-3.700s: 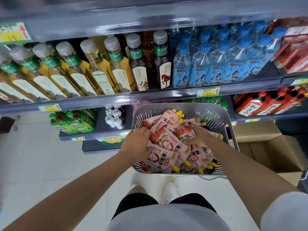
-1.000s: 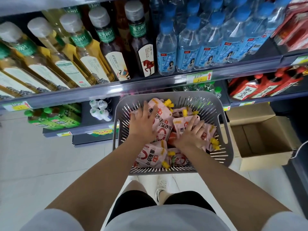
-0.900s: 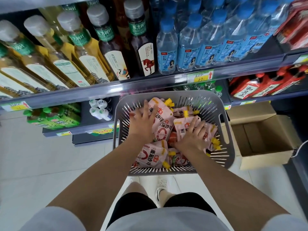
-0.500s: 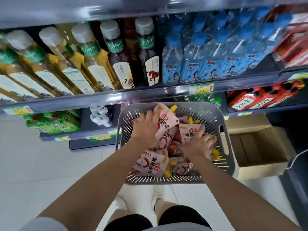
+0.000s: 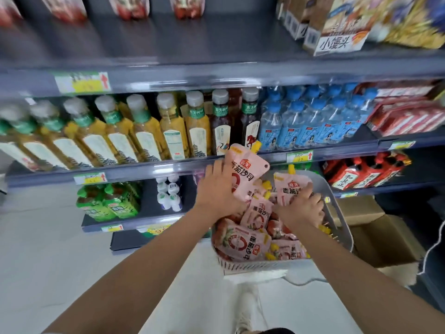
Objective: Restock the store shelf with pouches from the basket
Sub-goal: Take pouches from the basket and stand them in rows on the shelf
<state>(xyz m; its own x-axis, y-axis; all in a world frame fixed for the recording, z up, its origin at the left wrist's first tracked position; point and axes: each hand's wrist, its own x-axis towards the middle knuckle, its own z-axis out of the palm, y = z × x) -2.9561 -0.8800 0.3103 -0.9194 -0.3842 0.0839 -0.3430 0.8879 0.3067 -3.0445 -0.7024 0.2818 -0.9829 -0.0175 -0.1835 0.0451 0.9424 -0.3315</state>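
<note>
Grasping one pink pouch (image 5: 245, 173) (yellow spout uppermost), the left hand (image 5: 218, 189) has its fingers clenched on the pouch's left edge, holding it above the basket (image 5: 337, 208) at its far-left corner, before the middle shelf's front edge. Right hand (image 5: 302, 208) holds a second pouch (image 5: 290, 189) over the remaining pouches (image 5: 240, 242) near the basket's right wall.

Grey shelf (image 5: 216, 39) carries pouches (image 5: 128, 6) and snack boxes (image 5: 337, 32).
</note>
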